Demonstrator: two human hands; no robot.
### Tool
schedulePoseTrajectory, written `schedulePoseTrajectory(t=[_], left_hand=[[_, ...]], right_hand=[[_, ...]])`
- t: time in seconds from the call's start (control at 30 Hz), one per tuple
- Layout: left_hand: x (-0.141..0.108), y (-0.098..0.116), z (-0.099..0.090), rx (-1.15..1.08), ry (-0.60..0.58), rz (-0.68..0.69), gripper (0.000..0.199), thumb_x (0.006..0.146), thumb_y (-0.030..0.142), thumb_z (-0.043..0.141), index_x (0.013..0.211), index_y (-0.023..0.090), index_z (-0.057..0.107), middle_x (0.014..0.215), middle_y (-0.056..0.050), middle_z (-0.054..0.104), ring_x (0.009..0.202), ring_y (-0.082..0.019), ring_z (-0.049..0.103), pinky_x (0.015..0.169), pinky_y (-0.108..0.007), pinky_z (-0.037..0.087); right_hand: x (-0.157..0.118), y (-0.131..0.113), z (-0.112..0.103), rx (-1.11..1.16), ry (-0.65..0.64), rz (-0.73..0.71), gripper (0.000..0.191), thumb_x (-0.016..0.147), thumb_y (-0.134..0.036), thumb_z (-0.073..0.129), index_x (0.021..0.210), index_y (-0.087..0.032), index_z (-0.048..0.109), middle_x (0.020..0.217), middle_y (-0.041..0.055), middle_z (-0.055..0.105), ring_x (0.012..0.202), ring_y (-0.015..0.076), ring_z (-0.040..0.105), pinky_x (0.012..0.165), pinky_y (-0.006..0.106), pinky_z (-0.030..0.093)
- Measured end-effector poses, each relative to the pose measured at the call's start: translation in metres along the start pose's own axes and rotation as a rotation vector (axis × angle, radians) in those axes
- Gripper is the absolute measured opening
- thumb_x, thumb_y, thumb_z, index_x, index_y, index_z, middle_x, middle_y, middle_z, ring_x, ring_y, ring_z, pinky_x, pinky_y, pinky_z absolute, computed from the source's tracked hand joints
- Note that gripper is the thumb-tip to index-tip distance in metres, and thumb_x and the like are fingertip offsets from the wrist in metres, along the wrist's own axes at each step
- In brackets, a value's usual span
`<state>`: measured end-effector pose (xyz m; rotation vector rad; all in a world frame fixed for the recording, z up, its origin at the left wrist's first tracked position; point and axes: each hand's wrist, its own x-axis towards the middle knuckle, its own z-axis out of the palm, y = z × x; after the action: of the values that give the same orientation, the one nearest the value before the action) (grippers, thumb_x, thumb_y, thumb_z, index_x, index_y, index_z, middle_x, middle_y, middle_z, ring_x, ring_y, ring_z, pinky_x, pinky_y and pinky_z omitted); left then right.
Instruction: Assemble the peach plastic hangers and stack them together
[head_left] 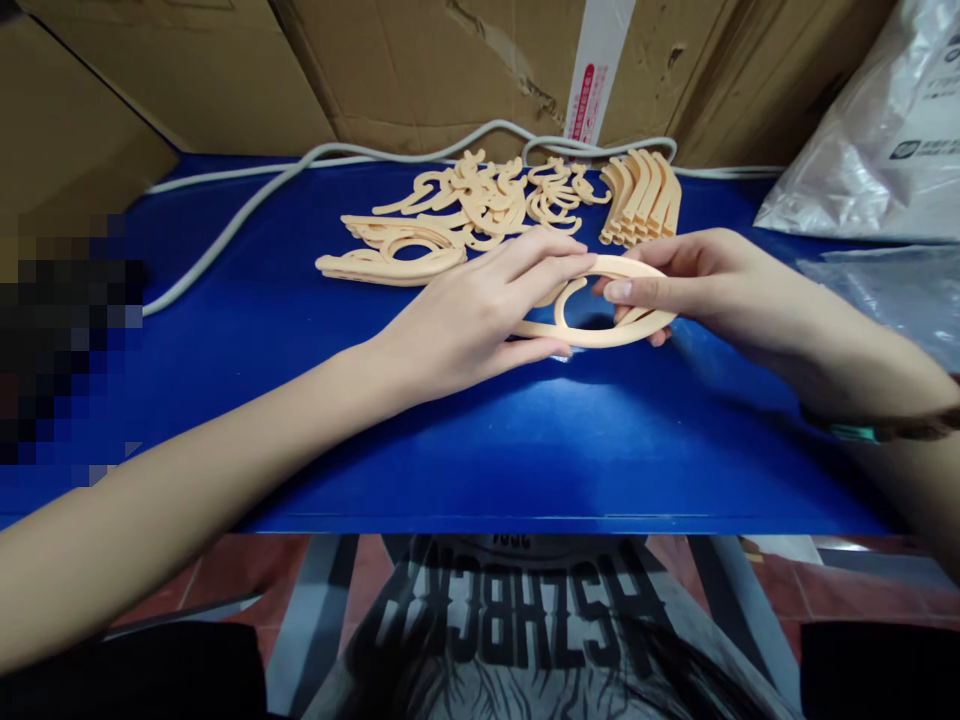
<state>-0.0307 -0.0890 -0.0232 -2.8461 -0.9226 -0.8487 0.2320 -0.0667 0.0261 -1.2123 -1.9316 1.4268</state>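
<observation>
A beige plastic folding hanger (pixel 622 336), folded into a flat oval with its hook curled inside, is held level just above the blue tabletop. My left hand (pixel 480 310) is wrapped over its left end, fingers along the far side and thumb at the near edge; the palm hides that end. At the other end, my right hand (pixel 701 278) pinches the hanger between thumb and fingers. Behind my left hand lie several folded hangers (pixel 397 268), partly covered by it. Beyond them is a loose heap of beige hooks (pixel 487 190). Curved hanger arms (pixel 643 198) stand neatly stacked behind my right hand.
A pale cable (pixel 247 215) runs along the back of the blue table (pixel 450 455). Cardboard boxes (pixel 450 80) wall off the rear and left. A plastic bag (pixel 877 150) sits at the back right, with clear film (pixel 892 295) nearer.
</observation>
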Motion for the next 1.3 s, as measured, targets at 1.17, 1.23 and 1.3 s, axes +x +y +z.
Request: schedulePoseTrajectory(t=[1.17,1.23,1.3], left_hand=[[0.007,0.013,-0.007,0.074,-0.061,0.055,0.012,0.107,0.033,0.067,0.107,0.025,0.076,0.156,-0.009,0.066,0.150,-0.039,0.059,0.122,-0.068,0.049],[0.007,0.012,-0.006,0.095,-0.042,0.113,0.018,0.108,0.034,0.066,0.098,0.023,0.076,0.151,-0.011,0.069,0.145,-0.038,0.062,0.117,-0.064,0.054],[0.005,0.012,-0.004,0.115,-0.023,0.180,0.021,0.109,0.034,0.066,0.095,0.022,0.075,0.141,-0.012,0.073,0.136,-0.036,0.067,0.109,-0.058,0.058]], right_hand=[[0.007,0.007,0.009,0.023,0.103,-0.050,0.049,0.070,-0.058,0.100,0.088,-0.025,0.069,0.072,-0.0005,0.070,0.059,0.0140,0.058,0.051,0.029,0.042],[0.008,0.008,0.007,0.020,0.132,-0.046,0.049,0.069,-0.059,0.101,0.084,-0.026,0.068,0.073,0.0004,0.070,0.060,0.0145,0.056,0.051,0.030,0.040],[0.010,0.011,0.005,-0.005,0.148,-0.041,0.049,0.068,-0.061,0.100,0.083,-0.027,0.068,0.075,0.0012,0.071,0.061,0.0155,0.057,0.052,0.031,0.039]])
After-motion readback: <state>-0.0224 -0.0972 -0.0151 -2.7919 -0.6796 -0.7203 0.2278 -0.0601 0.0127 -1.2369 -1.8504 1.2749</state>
